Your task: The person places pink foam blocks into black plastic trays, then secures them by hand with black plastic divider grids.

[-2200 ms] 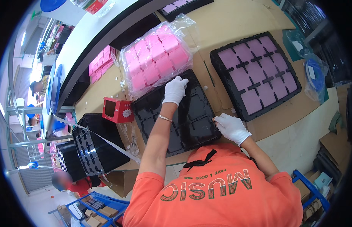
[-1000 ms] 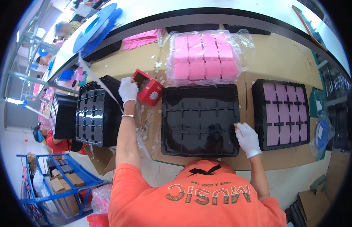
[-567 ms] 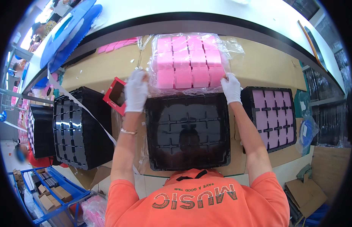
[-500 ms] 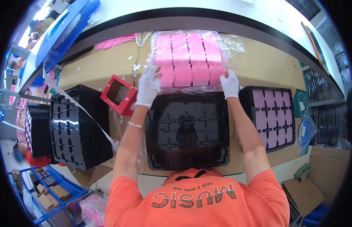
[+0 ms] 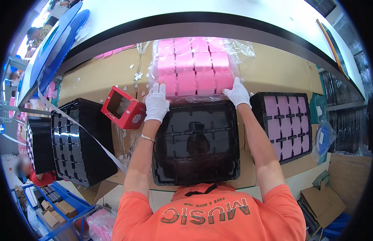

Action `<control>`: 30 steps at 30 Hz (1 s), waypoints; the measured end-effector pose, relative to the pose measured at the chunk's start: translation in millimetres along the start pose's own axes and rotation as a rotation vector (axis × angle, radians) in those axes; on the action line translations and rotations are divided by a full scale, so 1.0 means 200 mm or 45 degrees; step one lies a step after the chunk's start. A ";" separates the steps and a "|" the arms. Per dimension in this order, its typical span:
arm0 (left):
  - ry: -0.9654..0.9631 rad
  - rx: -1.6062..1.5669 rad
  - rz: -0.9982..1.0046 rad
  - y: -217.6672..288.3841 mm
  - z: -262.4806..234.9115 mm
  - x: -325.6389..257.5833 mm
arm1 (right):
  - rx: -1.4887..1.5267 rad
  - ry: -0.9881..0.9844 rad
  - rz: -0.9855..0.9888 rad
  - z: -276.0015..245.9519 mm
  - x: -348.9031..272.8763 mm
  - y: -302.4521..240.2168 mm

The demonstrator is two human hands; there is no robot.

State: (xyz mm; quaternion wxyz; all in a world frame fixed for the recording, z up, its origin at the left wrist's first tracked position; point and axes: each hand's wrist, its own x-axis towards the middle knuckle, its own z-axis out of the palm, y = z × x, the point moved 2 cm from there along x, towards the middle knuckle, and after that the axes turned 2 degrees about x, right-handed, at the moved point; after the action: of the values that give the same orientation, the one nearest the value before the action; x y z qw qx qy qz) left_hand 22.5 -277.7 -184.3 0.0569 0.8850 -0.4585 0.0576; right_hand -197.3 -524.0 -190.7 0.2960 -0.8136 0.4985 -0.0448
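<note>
Rows of pink blocks (image 5: 185, 82) lie in a clear plastic bag (image 5: 244, 47) on the cardboard-covered bench. My left hand (image 5: 157, 105), in a white glove, rests at the near left corner of the bagged blocks with its fingers stretched forward. At the near right corner is my right hand (image 5: 238, 94), also gloved, its thumb spread toward the blocks and its fingers pointing up along their side. Between my forearms sits a glossy black plastic tray (image 5: 196, 146) with moulded cross-shaped ridges; its far edge lies close to the bag.
To the right stands a black tray stack (image 5: 288, 124) with mauve pieces in its top. On the left are a red box (image 5: 134, 114) with a window and tall black tray stacks (image 5: 84, 140). A white shelf (image 5: 186, 20) crosses the far side. White scraps litter the cardboard (image 5: 102, 78).
Both hands have shifted from the bag's sides to the near corners of the pink blocks, and their fingers have straightened. The view has also shifted slightly.
</note>
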 end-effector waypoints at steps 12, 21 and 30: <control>0.067 0.126 0.054 0.03 0.01 -0.02 | -0.125 0.013 -0.068 -0.01 -0.01 0.02; 0.184 0.179 0.167 0.03 0.05 0.03 | 0.389 0.169 -0.093 0.00 0.06 0.13; 0.471 0.038 0.117 0.03 -0.10 0.04 | 1.609 -0.132 0.262 -0.12 0.00 -0.01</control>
State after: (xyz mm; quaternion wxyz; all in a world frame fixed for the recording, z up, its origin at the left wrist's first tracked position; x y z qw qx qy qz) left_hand 21.4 -284.0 -162.6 0.1244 0.8382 -0.4791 0.2287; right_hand -205.5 -534.0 -170.0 0.7449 -0.4313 0.4365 -0.2618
